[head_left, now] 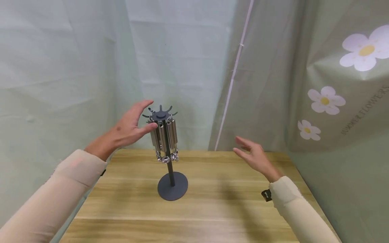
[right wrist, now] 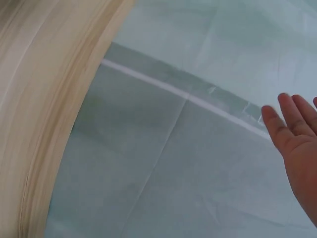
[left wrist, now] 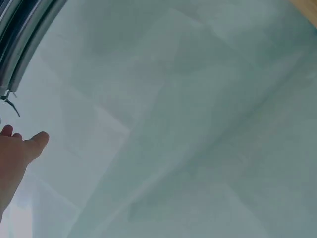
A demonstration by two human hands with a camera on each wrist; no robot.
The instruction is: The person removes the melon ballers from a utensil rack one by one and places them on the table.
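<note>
Hands spread wide, holding nothing: left hand (head_left: 130, 126) touching hanging silver metal tubes (head_left: 164, 136) on dark grey hook stand (head_left: 172, 185), centre frame; right hand (head_left: 253, 156) apart. Tubes all hung.

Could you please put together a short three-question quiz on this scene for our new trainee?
1. True or false: the left hand has its thumb at the top of the dark grey metal stand with hooks.
2. Which hand hovers open above the light wooden table, holding nothing?
A. left
B. right
3. What hangs from the stand's hooks?

Key
1. True. The fingers are spread beside the hub.
2. B, the right hand.
3. Shiny silver metal cylinders, hanging close together, with small round ends at the bottom.
</note>
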